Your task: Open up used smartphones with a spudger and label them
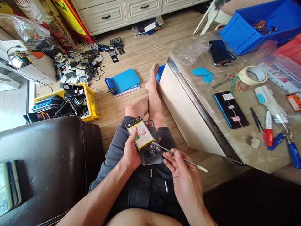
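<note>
My left hand [132,153] is wrapped round an opened smartphone [131,121] above my lap, thumb pressed on its face. Its white and yellow battery [145,138] with a red-bordered label lies exposed. A dark back panel [152,160] sits under the phone, partly covered by it. In my right hand [187,175] a thin metal pry tool [196,165] is pinched between thumb and fingers. The tool's far tip meets the phone by the battery's lower right edge; whether it is under a part I cannot tell. Two small pale strips [166,186] rest on my shorts.
On the right, a table [195,84] carries a dark phone [231,110], masking tape [252,75], tweezers, a red marker and a blue bin [249,28]. A yellow crate [92,106] of phone parts stands on the floor left, before a heap of loose parts [80,67].
</note>
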The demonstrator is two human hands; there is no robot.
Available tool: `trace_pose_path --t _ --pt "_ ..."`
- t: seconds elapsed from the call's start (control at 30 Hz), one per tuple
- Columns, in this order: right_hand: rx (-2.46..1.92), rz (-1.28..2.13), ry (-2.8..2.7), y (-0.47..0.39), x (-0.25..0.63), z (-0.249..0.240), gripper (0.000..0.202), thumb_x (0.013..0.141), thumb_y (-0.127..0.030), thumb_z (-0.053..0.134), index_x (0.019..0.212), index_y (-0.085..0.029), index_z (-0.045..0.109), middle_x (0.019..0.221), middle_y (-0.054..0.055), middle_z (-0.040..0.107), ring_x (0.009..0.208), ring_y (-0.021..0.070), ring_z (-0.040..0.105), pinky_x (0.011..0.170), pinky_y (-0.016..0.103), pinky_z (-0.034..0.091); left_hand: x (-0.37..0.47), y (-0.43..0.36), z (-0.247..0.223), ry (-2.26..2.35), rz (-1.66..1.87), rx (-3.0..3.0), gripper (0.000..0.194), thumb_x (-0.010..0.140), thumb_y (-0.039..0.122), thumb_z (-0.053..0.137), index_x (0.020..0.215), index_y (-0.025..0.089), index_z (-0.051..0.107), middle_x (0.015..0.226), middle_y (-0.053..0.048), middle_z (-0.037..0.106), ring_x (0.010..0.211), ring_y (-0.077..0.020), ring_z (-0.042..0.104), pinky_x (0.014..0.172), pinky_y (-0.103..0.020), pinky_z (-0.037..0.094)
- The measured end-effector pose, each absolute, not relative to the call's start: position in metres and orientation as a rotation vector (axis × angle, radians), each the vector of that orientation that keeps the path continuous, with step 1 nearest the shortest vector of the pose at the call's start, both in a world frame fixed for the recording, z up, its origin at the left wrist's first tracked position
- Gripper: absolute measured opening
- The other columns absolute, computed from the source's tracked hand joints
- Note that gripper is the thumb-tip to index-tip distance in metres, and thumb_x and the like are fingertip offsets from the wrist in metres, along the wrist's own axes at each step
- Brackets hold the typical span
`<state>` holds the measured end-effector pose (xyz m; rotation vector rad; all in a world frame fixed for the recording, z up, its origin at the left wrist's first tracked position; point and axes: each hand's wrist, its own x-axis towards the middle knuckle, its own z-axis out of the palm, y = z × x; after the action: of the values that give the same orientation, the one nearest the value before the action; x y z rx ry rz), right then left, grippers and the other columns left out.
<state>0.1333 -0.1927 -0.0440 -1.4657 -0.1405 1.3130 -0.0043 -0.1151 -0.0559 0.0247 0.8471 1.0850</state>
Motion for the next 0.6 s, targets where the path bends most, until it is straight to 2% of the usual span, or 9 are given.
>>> trace_pose_path --t 0.07,0.17,0.3,0.47,0.6 --pt "-1.497 1.295 -0.24 -0.191 0.143 -0.045 0.029 0.082 -0.05 0.082 0.089 -0.022 0.075 0.08 0.003 0.079 0.076 0.0193 0.078 0.069 0.029 0.065 -0.01 -0.112 -0.056 0.82 1.026 -0.029 0.052 0.095 0.053 0.054 0.127 0.014 0.068 0.113 -0.014 0.077 0.109 -0.0337 0.072 0.098 -0.048 0.056" --pt "-1.524 1.146 -0.403 -0.187 0.162 -0.041 0.024 0.09 -0.048 0.075 0.089 -0.025 0.074 0.086 0.002 0.077 0.074 0.0183 0.076 0.065 0.029 0.064 -0.013 -0.112 -0.059 0.792 0.984 -0.023 0.048 0.096 0.05 0.054 0.123 0.014 0.069 0.115 -0.015 0.076 0.108 -0.0338 0.073 0.097 -0.049 0.056" --pt "-1.575 1.101 -0.881 -0.184 0.175 -0.021 0.021 0.101 -0.042 0.061 0.105 -0.028 0.077 0.095 0.006 0.079 0.084 0.0223 0.077 0.074 0.033 0.063 -0.009 -0.118 -0.063 0.795 0.934 0.027 0.05 0.093 0.051 0.06 0.122 0.012 0.07 0.108 -0.016 0.078 0.104 -0.0351 0.074 0.095 -0.049 0.056" --pt "-1.361 1.108 -1.549 -0.171 0.173 0.003 0.022 0.1 -0.023 0.06 0.111 -0.032 0.077 0.1 0.002 0.079 0.09 0.0202 0.076 0.08 0.029 0.061 -0.007 -0.122 -0.058 0.827 0.89 0.107 0.049 0.09 0.05 0.067 0.121 0.012 0.071 0.106 -0.016 0.078 0.102 -0.0343 0.074 0.094 -0.048 0.057" --pt "-1.257 1.137 -1.803 -0.157 0.173 0.013 0.023 0.098 -0.017 0.061 0.11 -0.031 0.077 0.098 0.001 0.078 0.087 0.0166 0.075 0.077 0.023 0.06 -0.008 -0.123 -0.056 0.832 0.877 0.128 0.048 0.089 0.049 0.069 0.119 0.011 0.072 0.109 -0.016 0.078 0.101 -0.0337 0.074 0.092 -0.047 0.059"
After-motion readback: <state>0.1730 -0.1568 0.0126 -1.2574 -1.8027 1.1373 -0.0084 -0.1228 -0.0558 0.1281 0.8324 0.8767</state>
